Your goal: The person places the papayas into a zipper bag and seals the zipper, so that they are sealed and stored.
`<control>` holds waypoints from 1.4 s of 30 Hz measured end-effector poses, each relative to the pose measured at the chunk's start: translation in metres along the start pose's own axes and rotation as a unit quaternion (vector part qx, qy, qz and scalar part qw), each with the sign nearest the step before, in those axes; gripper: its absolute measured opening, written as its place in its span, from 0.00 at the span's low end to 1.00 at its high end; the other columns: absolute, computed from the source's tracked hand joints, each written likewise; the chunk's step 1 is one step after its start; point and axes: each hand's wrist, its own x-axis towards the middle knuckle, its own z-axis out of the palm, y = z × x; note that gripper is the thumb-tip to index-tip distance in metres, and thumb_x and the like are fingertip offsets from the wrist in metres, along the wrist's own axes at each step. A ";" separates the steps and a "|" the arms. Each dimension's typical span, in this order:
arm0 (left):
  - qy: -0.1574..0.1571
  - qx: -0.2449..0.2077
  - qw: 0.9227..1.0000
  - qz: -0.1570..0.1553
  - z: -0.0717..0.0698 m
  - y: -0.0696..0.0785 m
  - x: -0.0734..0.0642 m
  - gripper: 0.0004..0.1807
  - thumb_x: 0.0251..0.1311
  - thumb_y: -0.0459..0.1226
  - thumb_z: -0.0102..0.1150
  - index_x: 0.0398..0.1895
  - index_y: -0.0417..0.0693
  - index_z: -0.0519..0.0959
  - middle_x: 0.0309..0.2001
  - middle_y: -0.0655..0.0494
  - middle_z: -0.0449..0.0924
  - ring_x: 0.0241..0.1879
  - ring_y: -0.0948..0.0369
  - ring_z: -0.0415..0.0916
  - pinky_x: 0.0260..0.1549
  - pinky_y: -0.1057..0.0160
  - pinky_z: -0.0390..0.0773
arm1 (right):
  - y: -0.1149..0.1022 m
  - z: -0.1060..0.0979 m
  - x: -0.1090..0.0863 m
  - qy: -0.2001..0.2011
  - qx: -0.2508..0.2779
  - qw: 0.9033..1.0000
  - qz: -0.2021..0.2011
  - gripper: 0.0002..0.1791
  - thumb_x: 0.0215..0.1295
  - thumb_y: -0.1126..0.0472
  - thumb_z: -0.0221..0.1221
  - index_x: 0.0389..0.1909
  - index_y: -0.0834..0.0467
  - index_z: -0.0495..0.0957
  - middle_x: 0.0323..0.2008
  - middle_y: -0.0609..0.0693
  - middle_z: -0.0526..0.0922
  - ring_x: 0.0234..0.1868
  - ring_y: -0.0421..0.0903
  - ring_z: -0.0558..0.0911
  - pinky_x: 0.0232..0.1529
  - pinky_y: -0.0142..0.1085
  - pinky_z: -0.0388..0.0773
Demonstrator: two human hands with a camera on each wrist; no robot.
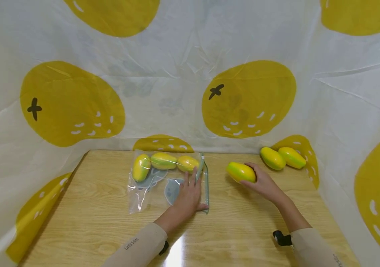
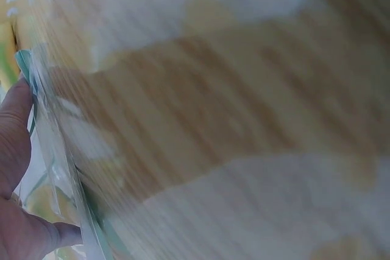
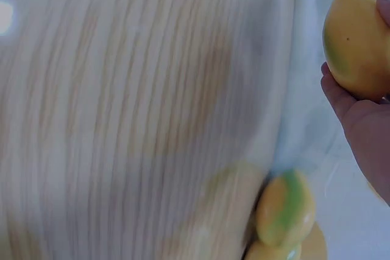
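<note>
A clear zip bag (image 1: 153,200) with a green-grey zip edge and printed blue-grey patches lies on the table. Three yellow-green mangoes sit inside along its far side; the rightmost mango (image 1: 188,163) is near my left fingertips. My left hand (image 1: 187,196) rests on the bag near its zip end, fingers extended and thumb spread to the edge. In the left wrist view, the thumb (image 2: 61,235) touches the zip edge. To the right of the bag, my right hand (image 1: 266,182) grips another mango (image 1: 241,172) by its right end. The fruit's left end points toward the bag.
Two more mangoes, one on the left (image 1: 272,158) and one on the right (image 1: 291,157), lie side by side at the table's far right corner. A white cloth (image 1: 166,107) with yellow fruit prints hangs behind and beside the wooden table (image 1: 103,193).
</note>
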 end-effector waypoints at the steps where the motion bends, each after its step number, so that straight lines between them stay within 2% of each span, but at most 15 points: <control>1: -0.003 -0.002 1.000 -0.002 0.000 0.000 0.000 0.69 0.43 0.71 0.69 0.80 0.36 0.57 0.83 0.36 0.38 0.77 0.32 0.53 0.59 0.42 0.80 | -0.001 0.005 0.003 -0.005 0.003 1.000 -0.002 0.46 0.70 0.43 0.65 0.79 0.59 0.55 0.73 0.66 0.66 0.66 0.63 0.74 0.62 0.61 0.72; 11: -0.026 -0.008 1.000 -0.002 0.002 -0.001 -0.005 0.69 0.44 0.72 0.68 0.81 0.37 0.55 0.84 0.37 0.35 0.78 0.32 0.51 0.60 0.41 0.79 | -0.008 0.037 0.022 -0.059 0.015 0.997 -0.039 0.44 0.67 0.47 0.69 0.76 0.58 0.60 0.70 0.64 0.71 0.65 0.60 0.75 0.65 0.59 0.72; 17: -0.016 -0.003 1.000 0.004 0.001 -0.001 -0.004 0.68 0.46 0.72 0.67 0.80 0.37 0.56 0.83 0.36 0.36 0.78 0.32 0.52 0.59 0.41 0.80 | -0.021 0.047 0.032 -0.082 0.007 0.994 -0.075 0.43 0.64 0.50 0.71 0.74 0.62 0.63 0.68 0.63 0.72 0.66 0.60 0.74 0.67 0.59 0.71; 24: -0.002 0.007 1.000 0.010 0.000 -0.002 -0.003 0.66 0.46 0.72 0.67 0.78 0.36 0.60 0.83 0.36 0.38 0.77 0.32 0.54 0.58 0.42 0.81 | -0.033 0.057 0.040 -0.106 0.018 0.992 -0.071 0.44 0.64 0.50 0.71 0.74 0.62 0.62 0.68 0.60 0.74 0.65 0.57 0.76 0.67 0.58 0.72; 33: 0.004 0.009 1.000 0.011 0.000 -0.002 -0.003 0.65 0.45 0.72 0.67 0.77 0.36 0.62 0.83 0.36 0.40 0.77 0.33 0.55 0.57 0.42 0.81 | -0.043 0.068 0.044 -0.101 -0.011 0.992 -0.072 0.42 0.62 0.51 0.72 0.73 0.61 0.66 0.68 0.60 0.76 0.64 0.58 0.78 0.63 0.58 0.76; 37: 0.007 0.005 1.000 0.011 0.002 -0.003 -0.003 0.65 0.45 0.72 0.68 0.77 0.36 0.63 0.83 0.37 0.39 0.77 0.33 0.54 0.57 0.42 0.81 | -0.042 0.068 0.043 -0.112 0.022 0.991 -0.074 0.42 0.64 0.54 0.72 0.74 0.61 0.66 0.71 0.60 0.73 0.68 0.60 0.76 0.66 0.58 0.75; 42: 0.006 -0.003 1.000 0.011 0.003 -0.003 0.000 0.64 0.45 0.71 0.68 0.77 0.37 0.63 0.83 0.37 0.38 0.77 0.32 0.54 0.58 0.41 0.81 | -0.036 0.062 0.038 -0.124 0.062 0.987 -0.078 0.37 0.71 0.58 0.65 0.76 0.63 0.64 0.73 0.63 0.69 0.69 0.65 0.74 0.66 0.58 0.74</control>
